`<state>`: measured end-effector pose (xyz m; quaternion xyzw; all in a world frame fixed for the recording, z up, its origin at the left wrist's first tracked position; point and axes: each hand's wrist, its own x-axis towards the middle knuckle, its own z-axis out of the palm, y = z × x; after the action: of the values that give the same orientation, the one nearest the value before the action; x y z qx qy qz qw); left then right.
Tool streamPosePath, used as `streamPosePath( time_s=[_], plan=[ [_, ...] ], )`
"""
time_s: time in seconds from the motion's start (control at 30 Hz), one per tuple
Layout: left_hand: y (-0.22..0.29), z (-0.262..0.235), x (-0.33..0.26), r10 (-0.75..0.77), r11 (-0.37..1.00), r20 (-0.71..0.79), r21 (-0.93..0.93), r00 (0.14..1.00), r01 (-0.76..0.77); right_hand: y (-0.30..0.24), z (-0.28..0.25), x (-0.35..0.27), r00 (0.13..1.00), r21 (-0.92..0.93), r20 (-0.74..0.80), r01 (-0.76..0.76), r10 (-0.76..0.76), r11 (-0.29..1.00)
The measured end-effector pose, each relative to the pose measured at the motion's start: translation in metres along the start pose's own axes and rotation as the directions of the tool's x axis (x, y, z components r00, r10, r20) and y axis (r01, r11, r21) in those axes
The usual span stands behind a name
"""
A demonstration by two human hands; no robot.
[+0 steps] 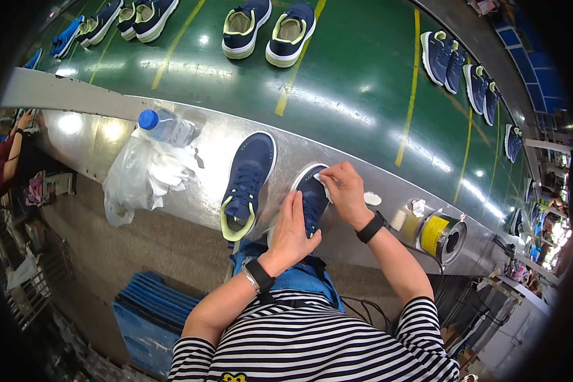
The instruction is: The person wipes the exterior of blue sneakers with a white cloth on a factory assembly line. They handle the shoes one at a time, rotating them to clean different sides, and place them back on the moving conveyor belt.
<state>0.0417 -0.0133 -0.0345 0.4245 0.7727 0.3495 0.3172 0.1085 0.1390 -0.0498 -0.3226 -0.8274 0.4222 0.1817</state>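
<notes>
A yellow label wraps the metal can; no lettering can be read.

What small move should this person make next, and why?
Probably a short, light wipe over the toe: the right hand pinches a small white scrap at the toe of a navy shoe, and the left hand lies on that shoe, seemingly steadying it.
</notes>
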Motion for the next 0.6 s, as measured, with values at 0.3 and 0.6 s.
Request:
streamPosePath(
  time_s=[0.3, 0.6],
  plan=[
    [-0.001, -0.001, 0.000, -0.023, 1.000, 0.029, 0.015, 0.999, 0.022, -0.001, -0.015, -0.007, 0.952, 0.115, 0.266, -0.187, 0.151, 0.976],
    [-0.001, 0.002, 0.002, 0.001, 1.000, 0.051, -0.004, 0.999, -0.001, 0.010, 0.000, -0.025, 0.998, -0.049, -0.054, 0.024, -0.026, 0.999]
  ],
)
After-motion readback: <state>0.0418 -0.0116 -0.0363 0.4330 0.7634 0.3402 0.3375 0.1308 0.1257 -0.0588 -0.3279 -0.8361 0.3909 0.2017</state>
